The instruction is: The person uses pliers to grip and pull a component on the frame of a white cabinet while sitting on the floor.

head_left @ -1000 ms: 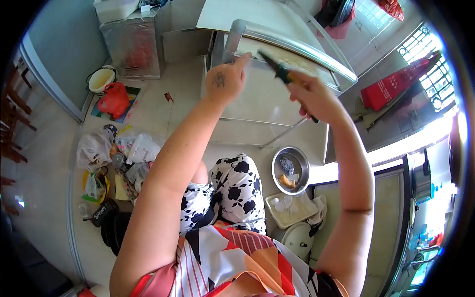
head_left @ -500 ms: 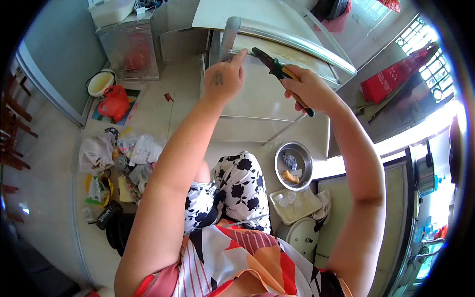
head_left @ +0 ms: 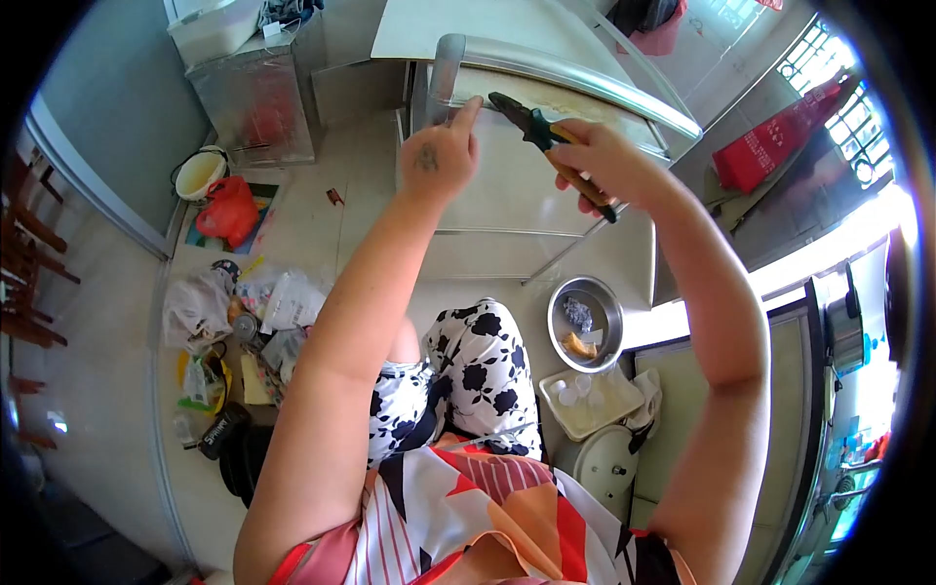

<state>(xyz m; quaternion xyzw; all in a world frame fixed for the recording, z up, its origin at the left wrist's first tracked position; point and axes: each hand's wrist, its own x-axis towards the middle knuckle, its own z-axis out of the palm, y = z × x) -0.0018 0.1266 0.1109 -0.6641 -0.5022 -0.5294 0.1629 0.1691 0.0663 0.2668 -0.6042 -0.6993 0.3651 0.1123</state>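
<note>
My right hand is closed around pliers with dark jaws and green-and-orange handles. Their jaws point up and left, close to the front edge of a white cabinet with a silver metal rail. My left hand is at the cabinet's front left, its index finger stretched out toward the jaws and its thumb apart. The left hand's other fingers are hidden behind it, so I cannot see whether they touch anything. A small gap separates that fingertip from the pliers.
By my right knee are a steel bowl with crumpled foil and a yellowish piece, a cream tray with small clear cups, and a round metal lid. Bags, a red bag and a bucket lie left.
The pliers and my right hand have shifted slightly up and left, bringing the jaws a little nearer the left index finger. My left hand has hardly moved. The view has turned slightly.
</note>
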